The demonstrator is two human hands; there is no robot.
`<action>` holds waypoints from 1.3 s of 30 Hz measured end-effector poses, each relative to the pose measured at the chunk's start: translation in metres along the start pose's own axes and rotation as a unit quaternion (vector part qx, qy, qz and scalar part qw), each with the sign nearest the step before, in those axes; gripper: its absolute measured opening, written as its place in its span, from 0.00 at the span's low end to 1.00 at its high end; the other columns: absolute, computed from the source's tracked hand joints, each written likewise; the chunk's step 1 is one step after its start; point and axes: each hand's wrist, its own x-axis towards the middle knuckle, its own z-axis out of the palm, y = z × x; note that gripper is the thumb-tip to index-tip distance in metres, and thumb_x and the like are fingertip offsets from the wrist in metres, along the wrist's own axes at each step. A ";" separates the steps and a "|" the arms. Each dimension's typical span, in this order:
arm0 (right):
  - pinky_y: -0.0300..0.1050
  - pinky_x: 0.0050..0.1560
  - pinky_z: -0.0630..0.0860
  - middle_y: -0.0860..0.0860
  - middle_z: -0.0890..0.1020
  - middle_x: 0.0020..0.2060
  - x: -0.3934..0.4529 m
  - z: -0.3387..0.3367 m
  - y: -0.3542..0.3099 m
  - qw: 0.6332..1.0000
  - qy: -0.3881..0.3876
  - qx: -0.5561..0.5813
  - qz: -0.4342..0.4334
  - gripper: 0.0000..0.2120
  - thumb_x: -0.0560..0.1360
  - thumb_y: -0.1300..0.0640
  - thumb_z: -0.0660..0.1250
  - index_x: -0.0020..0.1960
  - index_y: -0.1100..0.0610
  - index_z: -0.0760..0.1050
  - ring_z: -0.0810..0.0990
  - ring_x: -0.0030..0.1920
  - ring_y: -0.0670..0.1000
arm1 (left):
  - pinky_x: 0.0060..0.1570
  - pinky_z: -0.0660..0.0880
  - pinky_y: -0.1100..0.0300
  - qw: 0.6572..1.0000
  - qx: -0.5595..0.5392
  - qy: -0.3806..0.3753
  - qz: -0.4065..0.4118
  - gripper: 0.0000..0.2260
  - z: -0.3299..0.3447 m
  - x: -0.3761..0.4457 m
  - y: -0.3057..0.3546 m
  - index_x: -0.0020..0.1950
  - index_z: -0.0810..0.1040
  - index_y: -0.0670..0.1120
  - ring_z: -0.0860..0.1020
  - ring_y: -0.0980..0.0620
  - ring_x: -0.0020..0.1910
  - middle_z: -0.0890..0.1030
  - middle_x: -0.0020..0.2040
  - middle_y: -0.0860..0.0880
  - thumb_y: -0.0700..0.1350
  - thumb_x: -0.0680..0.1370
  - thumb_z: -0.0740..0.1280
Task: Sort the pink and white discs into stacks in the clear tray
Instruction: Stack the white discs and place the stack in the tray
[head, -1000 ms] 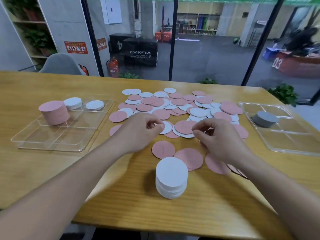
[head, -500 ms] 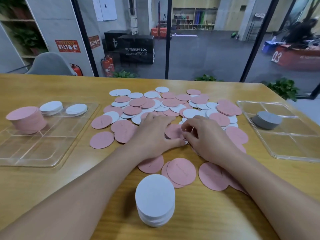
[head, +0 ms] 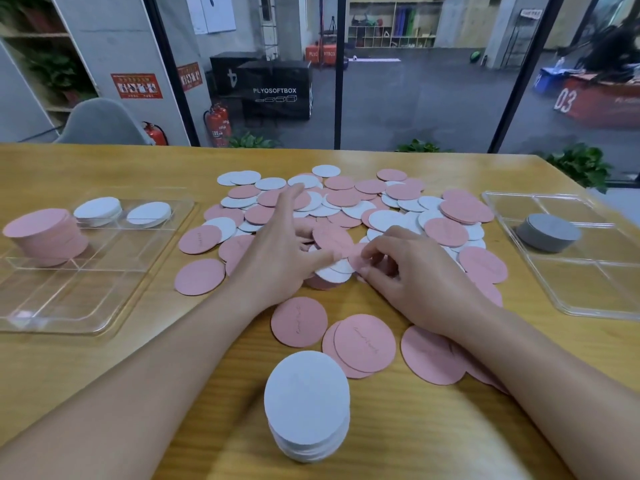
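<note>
left hand (head: 284, 251) now lifted off pile, fingers spread, holding nothing; earlier pressed flat. right hand (head: 412, 271) pinches pink disc (head: 356, 252) at pile's near edge, disc tilted; round, no long axis. clear tray (head: 104, 306) left; white stack (head: 306, 407) near.

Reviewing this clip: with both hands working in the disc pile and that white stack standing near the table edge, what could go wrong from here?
1. The white stack stands loose between the forearms near the table edge; a forearm pulling back could topple it.
2. The right hand pinches a pink disc lying over white ones; two colours might lift together and get mis-sorted.
3. The left hand, fingers spread over the pile, may scatter overlapping discs.
</note>
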 end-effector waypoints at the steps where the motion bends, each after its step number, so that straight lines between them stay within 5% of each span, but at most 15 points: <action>1: 0.47 0.47 0.80 0.41 0.78 0.49 -0.001 -0.001 0.000 1.000 0.000 -0.001 0.000 0.05 0.81 0.48 0.74 0.54 0.47 0.82 0.80 0.45 0.42 | 0.53 0.83 0.57 1.000 0.006 -0.003 -0.009 0.46 -0.004 -0.002 0.000 0.85 0.55 0.65 0.86 0.58 0.48 0.85 0.56 0.59 0.53 0.77 0.82; 5: 0.37 0.45 0.76 0.40 0.78 0.48 -0.002 0.000 -0.003 1.000 -0.002 0.012 0.000 0.07 0.81 0.45 0.74 0.54 0.46 0.83 0.80 0.46 0.41 | 0.46 0.76 0.61 0.999 0.025 -0.025 -0.007 0.33 -0.015 -0.009 0.000 0.80 0.66 0.64 0.86 0.60 0.47 0.88 0.47 0.60 0.52 0.80 0.79; 8: 0.32 0.45 0.71 0.40 0.78 0.47 -0.002 0.001 -0.008 1.000 0.008 0.015 -0.003 0.10 0.80 0.41 0.73 0.54 0.46 0.83 0.78 0.48 0.42 | 0.49 0.80 0.51 0.999 -0.006 -0.050 0.006 0.23 -0.016 -0.008 0.001 0.74 0.76 0.60 0.85 0.50 0.47 0.89 0.46 0.57 0.48 0.81 0.77; 14: 0.43 0.50 0.77 0.38 0.78 0.51 -0.004 0.002 -0.010 1.000 0.012 0.008 -0.011 0.16 0.77 0.34 0.73 0.57 0.44 0.81 0.77 0.51 0.42 | 0.48 0.80 0.52 0.999 -0.006 -0.038 0.018 0.07 -0.021 -0.005 -0.005 0.58 0.86 0.56 0.84 0.51 0.46 0.88 0.43 0.55 0.46 0.81 0.75; 21: 0.46 0.52 0.78 0.40 0.78 0.52 -0.005 0.003 -0.014 1.000 0.007 -0.004 0.000 0.20 0.78 0.32 0.69 0.61 0.44 0.81 0.77 0.51 0.44 | 0.45 0.79 0.50 0.999 -0.021 -0.013 0.024 0.04 -0.030 0.001 -0.009 0.51 0.86 0.52 0.84 0.53 0.41 0.88 0.41 0.51 0.42 0.82 0.73; 24: 0.39 0.49 0.73 0.38 0.78 0.50 -0.004 0.003 -0.022 1.000 0.010 0.016 0.000 0.22 0.78 0.30 0.68 0.64 0.43 0.79 0.77 0.50 0.42 | 0.43 0.80 0.51 0.995 -0.087 -0.032 0.045 0.04 -0.033 -0.001 -0.005 0.53 0.87 0.49 0.86 0.50 0.43 0.89 0.44 0.47 0.40 0.83 0.74; 27: 0.36 0.42 0.71 0.39 0.81 0.43 -0.005 0.002 -0.029 0.991 0.014 0.130 0.023 0.12 0.80 0.40 0.73 0.58 0.45 0.82 0.79 0.43 0.43 | 0.46 0.83 0.46 0.988 -0.125 -0.064 0.060 0.04 -0.030 -0.003 -0.003 0.56 0.88 0.49 0.88 0.43 0.48 0.90 0.47 0.47 0.42 0.82 0.76; 30: 0.51 0.44 0.80 0.46 0.86 0.45 -0.004 0.001 -0.032 0.969 0.006 0.244 0.036 0.04 0.82 0.51 0.74 0.54 0.50 0.82 0.84 0.43 0.51 | 0.54 0.85 0.39 0.982 -0.156 -0.093 0.050 0.08 -0.028 -0.003 -0.005 0.59 0.89 0.50 0.88 0.38 0.52 0.90 0.50 0.45 0.43 0.80 0.79; 33: 0.52 0.38 0.77 0.46 0.86 0.42 -0.005 -0.003 -0.024 0.963 0.011 0.266 0.049 0.03 0.83 0.54 0.72 0.53 0.52 0.79 0.82 0.37 0.53 | 0.56 0.86 0.53 0.974 -0.188 -0.122 0.023 0.12 -0.032 -0.001 -0.005 0.61 0.90 0.48 0.88 0.46 0.56 0.90 0.55 0.46 0.38 0.78 0.80; 36: 0.45 0.34 0.68 0.45 0.78 0.35 -0.012 -0.013 -0.011 0.969 -0.003 0.239 0.056 0.04 0.85 0.55 0.69 0.53 0.53 0.75 0.72 0.31 0.49 | 0.42 0.79 0.68 0.981 -0.158 -0.116 -0.013 0.09 -0.039 -0.002 -0.009 0.57 0.90 0.48 0.87 0.53 0.48 0.90 0.53 0.47 0.39 0.78 0.80; 39: 0.42 0.34 0.68 0.44 0.76 0.34 -0.020 -0.019 -0.011 0.985 -0.036 0.168 0.029 0.04 0.85 0.54 0.67 0.53 0.49 0.73 0.72 0.32 0.48 | 0.43 0.75 0.67 0.985 -0.152 -0.085 -0.014 0.06 -0.037 -0.003 -0.013 0.55 0.88 0.45 0.85 0.56 0.46 0.89 0.54 0.45 0.42 0.79 0.80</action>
